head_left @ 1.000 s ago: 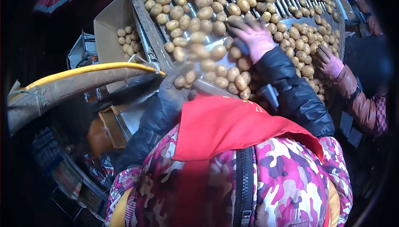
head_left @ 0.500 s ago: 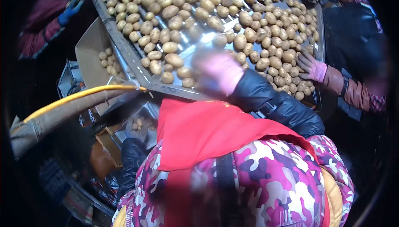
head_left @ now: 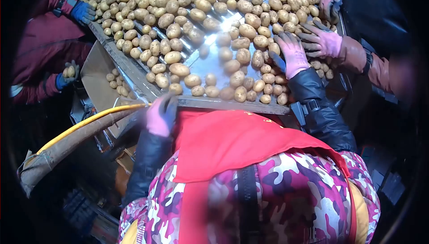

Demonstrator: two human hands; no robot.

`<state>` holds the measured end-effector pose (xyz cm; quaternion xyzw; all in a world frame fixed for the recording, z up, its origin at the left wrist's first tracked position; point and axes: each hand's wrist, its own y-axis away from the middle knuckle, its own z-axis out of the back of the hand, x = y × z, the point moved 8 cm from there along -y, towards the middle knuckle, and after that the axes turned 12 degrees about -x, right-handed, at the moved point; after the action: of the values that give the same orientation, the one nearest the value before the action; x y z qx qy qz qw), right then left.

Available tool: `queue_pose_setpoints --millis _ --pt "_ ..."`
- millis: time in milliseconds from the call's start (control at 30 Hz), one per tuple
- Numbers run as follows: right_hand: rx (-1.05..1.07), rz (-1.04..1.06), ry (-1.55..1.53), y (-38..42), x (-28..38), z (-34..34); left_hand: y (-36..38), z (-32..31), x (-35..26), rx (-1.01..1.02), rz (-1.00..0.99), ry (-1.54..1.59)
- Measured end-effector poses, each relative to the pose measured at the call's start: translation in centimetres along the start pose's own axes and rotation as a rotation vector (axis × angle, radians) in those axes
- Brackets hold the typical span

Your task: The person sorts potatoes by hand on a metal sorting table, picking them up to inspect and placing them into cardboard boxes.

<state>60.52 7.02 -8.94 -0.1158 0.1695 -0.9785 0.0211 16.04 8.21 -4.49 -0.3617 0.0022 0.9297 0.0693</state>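
Note:
My right hand [head_left: 292, 55], in a pink and grey glove, lies over the potatoes [head_left: 241, 56] on the right part of the metal sorting table [head_left: 196, 102]. Its fingers are spread and touch potatoes. My left hand [head_left: 161, 116], gloved alike, is at the table's near left corner, beside the end of a yellow hose [head_left: 96, 116]. Blur hides how its fingers are set, and no potato shows in it. Many potatoes lie loose across the table, some of them smeared by motion around the bare metal patch in the middle.
At the right, a co-worker's gloved hands [head_left: 325, 42] reach among the potatoes, close to my right hand. Another co-worker stands at the left, one blue glove [head_left: 83, 12] at the table's edge, the other holding potatoes. A cardboard box [head_left: 96, 72] with potatoes stands below the left edge.
My right hand has moved from the table's near middle to the right, among the potatoes. My left hand has risen from the container below to the table corner. Potatoes have shifted toward the near edge.

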Motion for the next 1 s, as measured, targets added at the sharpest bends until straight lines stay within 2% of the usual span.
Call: queue_pose_setpoints --millis 33,67,100,133,167,200,267,367,400,500,533,600,633,700,733,800,833,867,900,933,1000 --pt "0.012 -0.024 0.043 0.5 0.3 0.1 -2.0 -1.2 -3.0 0.031 -0.127 -0.001" --pt "0.009 -0.069 0.025 1.0 0.7 0.0 -3.7 -2.6 -4.7 0.023 -0.112 0.013" --pt "0.006 -0.120 0.014 1.8 1.3 -0.4 -5.5 -4.4 -6.4 0.081 -0.196 -0.128" --pt "0.002 -0.172 0.009 2.8 1.5 -0.5 -7.2 -6.5 -6.9 0.148 -0.133 -0.243" --pt "0.064 -0.286 -0.129 5.0 1.6 -1.6 -8.6 -8.4 -7.3 0.186 -0.181 -0.309" --pt "0.115 -0.301 -0.116 5.4 3.3 -0.6 -9.7 -10.2 -7.5 0.202 -0.197 -0.440" --pt "0.094 -0.191 -0.139 7.5 4.9 1.1 -11.2 -14.0 -7.6 0.235 -0.292 -0.631" --pt "0.149 -0.163 -0.268 10.1 5.0 2.6 -12.3 -16.0 -7.4 0.203 -0.346 -0.681" --pt "0.179 -0.190 -0.342 10.9 4.8 3.1 -12.3 -15.8 -7.6 0.247 -0.310 -0.682" --pt "0.135 -0.118 -0.304 13.1 4.5 4.2 -12.3 -14.9 -6.0 0.296 -0.267 -0.599" --pt "0.137 -0.102 -0.276 13.3 4.7 4.1 -12.2 -14.5 -5.5 0.302 -0.324 -0.549" --pt "0.142 -0.068 -0.213 13.5 5.1 4.1 -11.9 -14.3 -5.1 0.330 -0.314 -0.595" --pt "0.151 -0.066 -0.217 13.0 5.5 4.1 -11.7 -14.2 -5.4 0.325 -0.254 -0.609" --pt "0.197 0.099 -0.149 12.4 6.6 3.4 -10.8 -13.6 -6.4 0.327 -0.132 -0.638" --pt "0.217 0.186 -0.116 12.1 6.9 2.8 -10.1 -13.5 -7.2 0.258 -0.196 -0.555" --pt "0.200 0.140 -0.176 11.0 5.7 2.4 -9.1 -13.3 -8.4 0.123 -0.320 -0.393" --pt "0.181 0.134 -0.155 10.6 5.0 2.1 -8.3 -13.4 -10.3 0.073 -0.518 -0.211" --pt "0.162 0.129 -0.136 10.3 4.5 1.8 -7.5 -14.0 -12.9 0.193 -0.548 -0.245" --pt "0.126 0.061 -0.079 9.9 3.4 2.0 -6.6 -14.8 -14.5 0.188 -0.659 -0.204" --pt "0.093 -0.029 -0.036 9.9 2.0 2.1 -5.9 -15.5 -16.2 0.186 -0.773 -0.163" --pt "0.020 -0.215 0.065 10.8 -0.6 2.0 -5.3 -18.3 -17.7 0.359 -0.860 -0.183"
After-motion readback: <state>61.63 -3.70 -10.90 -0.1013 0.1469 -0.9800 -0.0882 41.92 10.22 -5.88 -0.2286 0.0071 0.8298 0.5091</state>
